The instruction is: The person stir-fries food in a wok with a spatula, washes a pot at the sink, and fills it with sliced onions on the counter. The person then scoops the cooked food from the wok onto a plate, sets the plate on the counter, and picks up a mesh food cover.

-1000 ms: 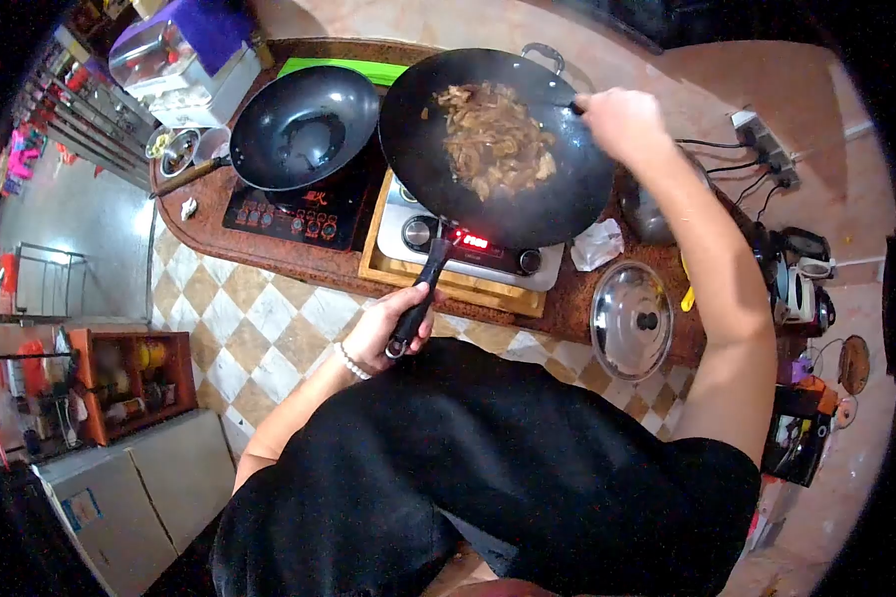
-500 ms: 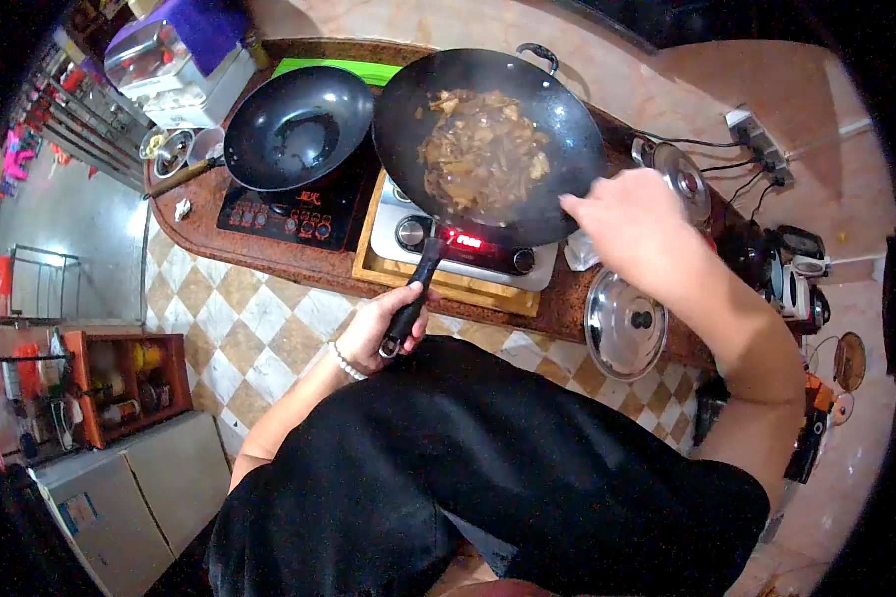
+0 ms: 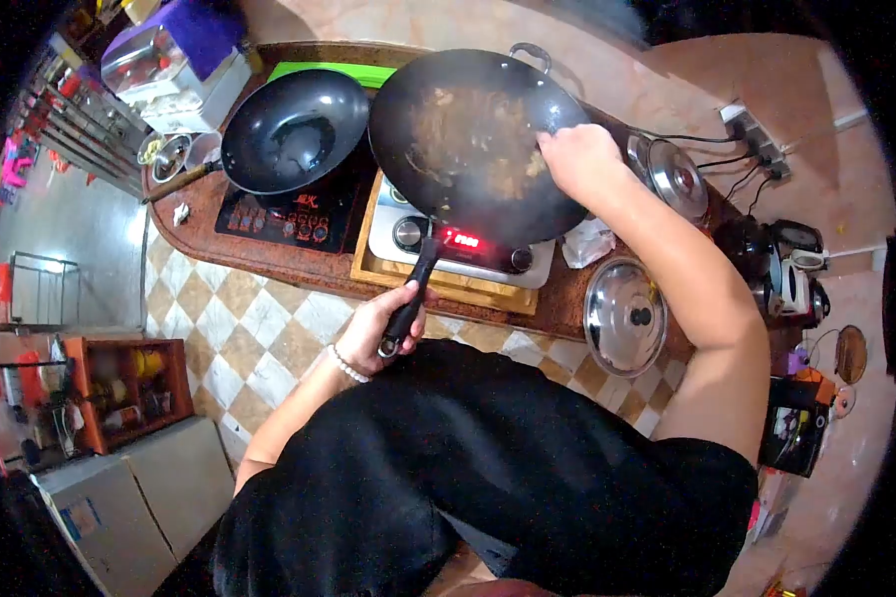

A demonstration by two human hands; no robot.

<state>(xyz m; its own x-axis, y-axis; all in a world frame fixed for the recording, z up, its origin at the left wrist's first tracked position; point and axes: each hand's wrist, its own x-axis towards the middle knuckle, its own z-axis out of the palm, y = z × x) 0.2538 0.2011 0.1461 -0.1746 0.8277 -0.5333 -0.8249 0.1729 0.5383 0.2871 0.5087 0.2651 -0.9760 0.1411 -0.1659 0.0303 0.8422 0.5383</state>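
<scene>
My left hand (image 3: 386,323), with a beaded bracelet at its wrist, is wrapped round the black handle of a large dark wok (image 3: 398,129). The wok sits on a silver induction cooker (image 3: 383,239) with a lit red display. Inside it, sliced brown food (image 3: 478,144) looks blurred, with haze over it. Over the wok's right side is my right hand (image 3: 579,159), its fingers closed; what they hold, if anything, I cannot make out.
A second dark wok (image 3: 294,129) stands on a black cooktop (image 3: 279,221) to the left. Right of the cooker are a crumpled white bag (image 3: 588,244), a glass lid (image 3: 625,318) and a lidded pot (image 3: 673,179). Cables hang from a wall socket strip (image 3: 757,139).
My right hand has moved from the wok's right edge up and left over the wok. The food has shifted and spread. My left hand stays on the handle.
</scene>
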